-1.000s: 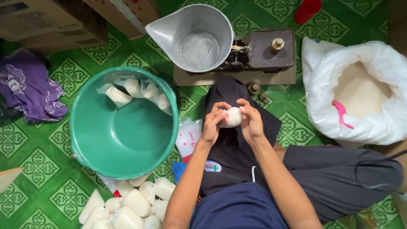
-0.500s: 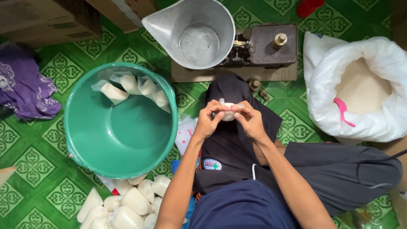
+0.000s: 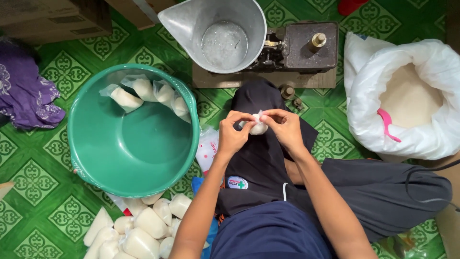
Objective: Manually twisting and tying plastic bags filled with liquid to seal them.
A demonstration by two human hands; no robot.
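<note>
Your hands are together over your lap: your left hand (image 3: 233, 135) and your right hand (image 3: 285, 128) both pinch the top of a small clear bag of white grain (image 3: 258, 127), fingertips meeting at its neck, the bag hanging between them just above your dark trousers (image 3: 261, 158). That bag sits near the centre of the view.

Now the surroundings, biggest first. The green patterned floor (image 3: 38, 163) runs under everything. At three o'clock from your hands stands the big white sack (image 3: 407, 139), open at the top and full of white grain, with a pink scoop handle (image 3: 387, 124) poking out of it. At nine o'clock sits the green plastic basin (image 3: 134, 132), tilted a little toward you, with a few filled bags (image 3: 143, 91) lying against its far wall. At twelve o'clock, there's the metal scale pan (image 3: 220, 33) with a dusting of grain inside, joined to the dark balance scale (image 3: 306, 45) on its wooden base. Out at ten o'clock, a purple cloth (image 3: 28, 96) lies bunched on the floor, and cardboard boxes (image 3: 57, 17) sit beyond it. Down at seven o'clock, a heap of filled bags (image 3: 139, 230) lies just beside the basin. Small brass weights (image 3: 287, 91) rest near the scale base.
</note>
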